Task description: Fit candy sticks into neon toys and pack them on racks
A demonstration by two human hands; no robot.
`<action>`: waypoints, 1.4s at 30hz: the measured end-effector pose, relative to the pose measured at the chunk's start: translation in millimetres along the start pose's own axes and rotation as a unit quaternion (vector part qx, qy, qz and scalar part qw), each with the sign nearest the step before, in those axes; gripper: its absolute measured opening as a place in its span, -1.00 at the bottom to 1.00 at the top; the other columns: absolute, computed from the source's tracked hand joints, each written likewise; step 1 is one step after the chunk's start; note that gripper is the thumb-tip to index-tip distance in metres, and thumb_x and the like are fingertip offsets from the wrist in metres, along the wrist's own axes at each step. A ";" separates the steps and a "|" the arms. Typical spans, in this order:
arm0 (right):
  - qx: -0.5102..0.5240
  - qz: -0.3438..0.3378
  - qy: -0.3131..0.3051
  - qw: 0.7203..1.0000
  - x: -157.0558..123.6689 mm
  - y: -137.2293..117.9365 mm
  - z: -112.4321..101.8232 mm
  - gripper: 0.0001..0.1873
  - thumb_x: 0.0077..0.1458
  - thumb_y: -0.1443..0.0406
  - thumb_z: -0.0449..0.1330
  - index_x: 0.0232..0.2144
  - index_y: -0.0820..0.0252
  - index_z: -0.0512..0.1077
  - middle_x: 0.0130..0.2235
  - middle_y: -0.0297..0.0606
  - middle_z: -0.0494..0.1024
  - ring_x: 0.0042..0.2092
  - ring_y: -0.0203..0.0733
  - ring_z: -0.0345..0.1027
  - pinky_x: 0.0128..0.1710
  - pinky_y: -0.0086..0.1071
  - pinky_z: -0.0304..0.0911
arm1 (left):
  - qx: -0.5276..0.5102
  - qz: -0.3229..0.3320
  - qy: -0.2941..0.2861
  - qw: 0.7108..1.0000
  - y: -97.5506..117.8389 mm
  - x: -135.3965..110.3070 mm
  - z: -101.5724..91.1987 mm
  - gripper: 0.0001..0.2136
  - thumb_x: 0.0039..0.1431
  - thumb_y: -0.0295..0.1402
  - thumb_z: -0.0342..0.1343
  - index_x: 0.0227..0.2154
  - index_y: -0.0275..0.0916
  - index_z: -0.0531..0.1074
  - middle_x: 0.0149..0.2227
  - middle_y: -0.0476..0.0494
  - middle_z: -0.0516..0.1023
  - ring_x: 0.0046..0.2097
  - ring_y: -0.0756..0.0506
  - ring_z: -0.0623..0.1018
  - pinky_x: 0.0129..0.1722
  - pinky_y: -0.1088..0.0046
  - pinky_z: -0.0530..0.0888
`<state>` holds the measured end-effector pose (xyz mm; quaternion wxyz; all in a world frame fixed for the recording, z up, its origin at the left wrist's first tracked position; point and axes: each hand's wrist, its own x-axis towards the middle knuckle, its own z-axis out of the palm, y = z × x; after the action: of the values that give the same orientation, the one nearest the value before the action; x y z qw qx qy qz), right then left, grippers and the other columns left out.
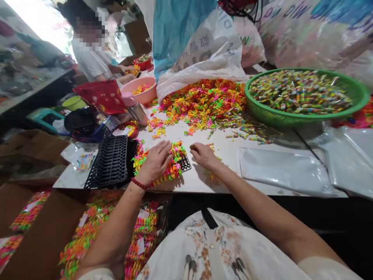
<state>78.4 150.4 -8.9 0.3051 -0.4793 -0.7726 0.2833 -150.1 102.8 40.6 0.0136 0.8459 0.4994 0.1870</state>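
Your left hand [157, 160] lies, fingers outstretched, over bright plastic pieces [175, 171] in the black rack [185, 163] on the table [229, 151]. Your right hand [203, 154] curls beside the rack; whether it grips anything, I can't tell.

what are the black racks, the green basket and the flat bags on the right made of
The black racks: likely moulded plastic with a dull sheen, judging by the regular, thin openwork.
The green basket: probably plastic, semi-gloss, with perforated sides.
The flat bags: apparently thin, clear plastic film, glossy, showing highlights and wrinkles.
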 end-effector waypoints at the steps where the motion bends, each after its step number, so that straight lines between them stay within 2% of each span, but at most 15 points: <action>1: 0.019 -0.005 0.010 1.000 -11.6 -6.3 -2.2 -0.76 0.23 0.32 0.04 -0.16 0.19 0.48 -0.21 -0.19 0.59 -0.19 -0.18 0.44 -0.13 -0.33 0.28 | 0.003 0.006 0.011 1.000 0.5 -3.0 -0.7 -0.62 0.33 -0.26 -0.08 0.16 -0.17 0.28 0.14 -0.23 0.41 0.22 -0.19 0.32 0.19 0.11 0.29; 4: 0.079 -0.029 -0.006 0.996 -37.3 -24.9 4.1 -0.73 0.26 0.31 0.01 -0.10 0.19 0.46 -0.16 -0.17 0.59 -0.14 -0.17 0.46 -0.08 -0.31 0.30 | 0.002 0.015 0.016 1.000 5.0 -10.2 -1.6 -0.72 0.31 -0.30 -0.04 0.02 -0.16 0.41 -0.03 -0.19 0.51 0.04 -0.16 0.45 0.09 0.13 0.38; 6: 0.111 -0.029 -0.013 0.993 -43.7 -32.5 16.3 -0.69 0.25 0.33 0.02 -0.01 0.20 0.42 -0.06 -0.12 0.56 -0.06 -0.15 0.44 -0.01 -0.29 0.29 | -0.009 0.014 0.016 1.000 9.3 -12.4 -1.7 -0.74 0.30 -0.32 -0.03 -0.01 -0.16 0.43 -0.02 -0.20 0.49 0.02 -0.16 0.44 0.06 0.13 0.39; 10: 0.147 -0.012 -0.002 0.989 -39.1 -32.4 38.8 -0.68 0.26 0.35 -0.02 0.01 0.18 0.40 -0.07 -0.16 0.57 -0.08 -0.17 0.46 -0.03 -0.30 0.33 | -0.046 0.001 0.029 0.999 14.9 -12.3 -0.1 -0.79 0.30 -0.32 -0.01 -0.08 -0.17 0.45 0.01 -0.21 0.44 0.06 -0.16 0.40 0.07 0.16 0.39; 13: 0.126 -0.050 0.014 0.991 -34.2 -24.8 45.4 -0.66 0.25 0.37 -0.02 0.02 0.18 0.40 -0.07 -0.15 0.56 -0.07 -0.17 0.46 -0.02 -0.30 0.33 | -0.057 -0.010 0.031 0.998 15.5 -10.5 3.3 -0.81 0.28 -0.29 0.01 -0.13 -0.21 0.42 -0.02 -0.22 0.43 0.05 -0.15 0.40 0.08 0.18 0.38; 16: 0.075 -0.107 0.011 0.991 -32.2 -17.0 45.2 -0.60 0.19 0.45 -0.01 0.05 0.19 0.39 -0.03 -0.11 0.54 -0.01 -0.15 0.42 0.04 -0.26 0.30 | -0.047 -0.031 0.027 0.998 16.1 -6.8 6.8 -0.84 0.26 -0.26 0.04 -0.21 -0.23 0.39 -0.04 -0.23 0.42 0.04 -0.16 0.39 0.07 0.18 0.37; 20: 0.024 -0.157 -0.026 0.987 -27.6 -12.6 38.7 -0.51 0.08 0.53 0.02 0.05 0.19 0.39 -0.04 -0.09 0.53 -0.01 -0.13 0.39 0.03 -0.24 0.29 | -0.023 -0.070 0.024 0.997 20.9 1.7 8.4 -0.86 0.20 -0.29 0.09 -0.23 -0.22 0.37 -0.09 -0.22 0.42 0.00 -0.18 0.39 0.04 0.17 0.37; 23: 0.001 -0.179 -0.038 0.983 -17.6 -14.5 29.3 -0.55 0.10 0.52 0.04 0.00 0.17 0.44 -0.10 -0.12 0.52 -0.07 -0.14 0.37 -0.04 -0.27 0.29 | 0.007 -0.096 0.014 0.995 29.8 7.8 9.0 -0.91 0.16 -0.37 0.09 -0.26 -0.21 0.39 -0.04 -0.24 0.38 0.03 -0.21 0.38 0.06 0.15 0.36; 28: -0.031 -0.204 0.009 0.979 18.2 -19.1 16.0 -0.71 0.12 0.44 0.14 -0.15 0.10 0.56 -0.10 -0.11 0.45 -0.05 -0.05 0.23 -0.02 -0.16 0.21 | 0.073 -0.178 0.032 0.981 51.2 12.4 18.6 -0.84 0.11 -0.38 0.12 -0.23 -0.26 0.42 0.07 -0.33 0.31 0.10 -0.30 0.31 0.09 0.03 0.33; 31: -0.014 -0.200 -0.039 0.979 42.9 -19.2 15.9 -0.78 0.12 0.37 0.20 -0.22 0.06 0.60 0.00 -0.16 0.42 0.03 -0.03 0.19 0.07 -0.10 0.14 | 0.088 -0.210 0.062 0.972 58.8 12.9 26.4 -0.84 0.14 -0.39 0.10 -0.21 -0.28 0.45 0.07 -0.36 0.31 0.12 -0.32 0.28 0.08 0.01 0.34; 35: 0.008 -0.186 -0.131 0.974 63.5 -19.6 19.3 -0.80 0.08 0.33 0.26 -0.21 0.05 0.60 0.11 -0.18 0.36 0.15 -0.01 0.15 0.16 -0.09 0.06 | 0.092 -0.212 0.095 0.968 59.8 11.4 31.9 -0.87 0.17 -0.44 0.05 -0.31 -0.27 0.50 0.04 -0.33 0.34 0.10 -0.30 0.28 0.12 0.06 0.33; 39: 0.006 -0.150 -0.175 0.973 70.8 -26.2 20.5 -0.80 0.05 0.23 0.29 -0.22 0.01 0.58 0.02 -0.21 0.42 0.11 0.04 0.19 0.13 -0.08 0.08 | 0.089 -0.204 0.111 0.969 60.0 8.3 32.2 -0.81 0.20 -0.44 0.02 -0.20 -0.19 0.51 0.06 -0.27 0.33 0.12 -0.27 0.28 0.14 0.04 0.30; 42: 0.001 -0.141 -0.185 0.973 73.3 -31.5 22.2 -0.80 0.01 0.23 0.31 -0.25 0.05 0.56 -0.05 -0.22 0.46 0.04 0.00 0.25 0.09 -0.14 0.11 | 0.091 -0.210 0.111 0.967 61.7 7.5 32.1 -0.80 0.22 -0.43 0.00 -0.20 -0.19 0.51 0.06 -0.26 0.33 0.11 -0.26 0.30 0.15 0.04 0.30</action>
<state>18.1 202.2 14.2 0.1945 -0.3047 -0.8752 0.3215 -84.4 83.5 26.0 -0.0799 0.6939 0.6787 0.2269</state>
